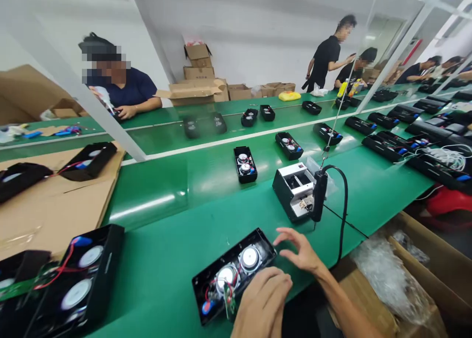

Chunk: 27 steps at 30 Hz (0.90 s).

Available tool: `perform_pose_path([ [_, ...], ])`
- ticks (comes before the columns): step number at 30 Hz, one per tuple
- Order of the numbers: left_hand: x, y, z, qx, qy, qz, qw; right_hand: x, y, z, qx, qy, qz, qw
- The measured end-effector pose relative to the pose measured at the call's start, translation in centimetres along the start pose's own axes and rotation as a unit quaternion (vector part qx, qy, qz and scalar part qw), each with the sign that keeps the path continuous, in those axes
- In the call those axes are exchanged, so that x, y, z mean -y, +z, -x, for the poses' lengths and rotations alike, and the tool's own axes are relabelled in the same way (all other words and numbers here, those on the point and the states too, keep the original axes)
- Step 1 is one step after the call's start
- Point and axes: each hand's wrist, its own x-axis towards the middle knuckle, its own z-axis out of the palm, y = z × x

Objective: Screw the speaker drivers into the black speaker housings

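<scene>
A black speaker box (197,296) lies open-side up and slanted on the green bench in front of me. Inside it sit two round speakers with pale centres, red wires, a blue part and a green circuit board (230,302) at the near edge. My left hand (263,296) is bent over the near side of the box beside the board, its fingers closed together. Its thumb and whatever lies under its fingers are hidden. At the box's right end my right hand (298,249) hovers with fingers curved and apart, nothing between them.
A black electric screwdriver (319,195) hangs on a cord beside a screw feeder (284,199). Similar boxes (245,165) sit along the green belt. Cardboard with more boxes (105,274) is at left; a carton with plastic bags (398,279) at right. Several people sit or stand across.
</scene>
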Motion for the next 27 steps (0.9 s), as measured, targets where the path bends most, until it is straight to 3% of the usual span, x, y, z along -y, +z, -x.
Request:
perform_pose_path([
  [3, 1.3, -3.9, 3.0, -0.097, -0.028, 0.038, 0.994, 1.3, -2.9, 0.8, -0.025, -0.026, 0.056, 0.998],
  [5, 2.6, -6.7, 4.8, -0.181, -0.115, 0.027, 0.976, 2.7, -2.9, 1.4, -0.017, -0.082, 0.114, 0.99],
  [8, 5.0, -9.3, 6.8, -0.263, -0.32, -0.02, 0.91, 5.0, 0.3, 2.1, 0.021, -0.178, 0.18, 0.967],
  [10, 6.5, -9.5, 7.7, -0.255, -0.438, -0.015, 0.862, 6.4, 3.7, 2.2, 0.06, -0.213, 0.209, 0.953],
  [12, 7.6, -8.5, 8.6, -0.215, -0.505, 0.04, 0.835, 7.4, 7.4, 2.1, 0.099, -0.216, 0.235, 0.943],
  [14, 8.3, -6.8, 9.2, -0.179, -0.524, 0.102, 0.826, 7.9, 10.4, 1.7, 0.106, -0.218, 0.247, 0.938],
  [16, 8.5, -5.1, 9.6, -0.175, -0.52, 0.138, 0.825, 8.0, 12.3, 1.0, 0.064, -0.234, 0.219, 0.945],
  [19, 8.5, -3.4, 9.3, -0.2, -0.502, 0.155, 0.827, 7.9, 12.8, -0.6, -0.031, -0.191, 0.119, 0.974],
  [23, 8.2, -2.1, 7.0, -0.194, -0.45, 0.156, 0.858, 7.9, 10.1, -2.5, -0.109, -0.004, 0.019, 0.994],
  [25, 7.8, -1.8, 5.6, -0.18, -0.411, 0.151, 0.881, 7.8, 7.9, -3.1, -0.109, -0.016, 0.007, 0.994],
  [27, 7.3, -2.1, 4.5, -0.164, -0.377, 0.136, 0.901, 7.6, 5.4, -3.4, -0.044, -0.119, 0.038, 0.991],
])
